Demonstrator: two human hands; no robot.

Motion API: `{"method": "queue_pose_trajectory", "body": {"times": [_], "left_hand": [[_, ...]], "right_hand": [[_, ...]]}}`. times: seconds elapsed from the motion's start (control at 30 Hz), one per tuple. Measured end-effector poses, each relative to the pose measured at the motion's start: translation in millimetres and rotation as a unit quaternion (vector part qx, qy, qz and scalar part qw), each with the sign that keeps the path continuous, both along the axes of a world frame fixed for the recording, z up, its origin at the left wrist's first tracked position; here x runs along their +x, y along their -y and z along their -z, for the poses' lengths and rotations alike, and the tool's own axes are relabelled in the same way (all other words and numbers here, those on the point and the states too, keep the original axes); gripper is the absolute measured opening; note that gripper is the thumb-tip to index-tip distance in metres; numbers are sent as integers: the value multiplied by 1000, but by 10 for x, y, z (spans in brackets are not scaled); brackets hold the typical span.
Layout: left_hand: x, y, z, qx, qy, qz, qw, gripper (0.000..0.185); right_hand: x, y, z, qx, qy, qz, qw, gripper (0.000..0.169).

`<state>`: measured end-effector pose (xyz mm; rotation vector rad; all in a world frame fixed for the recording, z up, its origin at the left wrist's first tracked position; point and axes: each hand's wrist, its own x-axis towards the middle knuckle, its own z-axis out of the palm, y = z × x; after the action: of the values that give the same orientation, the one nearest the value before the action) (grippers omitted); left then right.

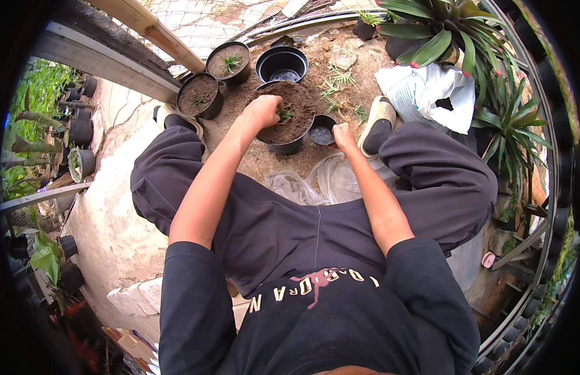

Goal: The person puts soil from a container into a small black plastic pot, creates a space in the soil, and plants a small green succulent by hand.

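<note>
Between my feet stands a wide black plastic pot (286,147) filled with brown soil (297,97). My left hand (265,111) reaches over its left side, fingers closed around a small green grassy seedling (285,114) at the soil surface; the fingertips are partly hidden. My right hand (345,137) grips the edge of a small black plastic pot (321,131), which is tilted against the right rim of the soil-filled one. A little dark material shows inside the small pot. Loose grassy seedlings (336,80) lie on the ground beyond my right hand.
Two soil-filled pots with seedlings (228,61) (199,97) stand at the left, beside a wooden post (151,33). Behind the middle pot is an empty black pot (281,63). A torn white sack (428,96) and bromeliad-like plants (440,33) are at the right; clear plastic sheeting (327,178) lies before me.
</note>
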<state>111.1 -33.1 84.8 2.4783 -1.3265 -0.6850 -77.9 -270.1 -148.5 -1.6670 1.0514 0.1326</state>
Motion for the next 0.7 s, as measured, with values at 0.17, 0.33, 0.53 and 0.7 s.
{"method": "queue_pose_trajectory", "body": {"times": [0.17, 0.33, 0.53, 0.7], "left_hand": [[94, -396, -65, 16, -68, -42, 997, 38], [224, -293, -300, -42, -80, -71, 993, 38], [235, -130, -489, -114, -105, -93, 984, 37], [208, 24, -632, -217, -110, -89, 966, 34]], "right_hand": [[192, -538, -899, 177, 56, 100, 977, 37], [415, -230, -1629, 271, 169, 144, 937, 46], [710, 129, -2533, 336, 365, 80, 865, 42], [1144, 252, -3184, 256, 407, 85, 873, 24]]}}
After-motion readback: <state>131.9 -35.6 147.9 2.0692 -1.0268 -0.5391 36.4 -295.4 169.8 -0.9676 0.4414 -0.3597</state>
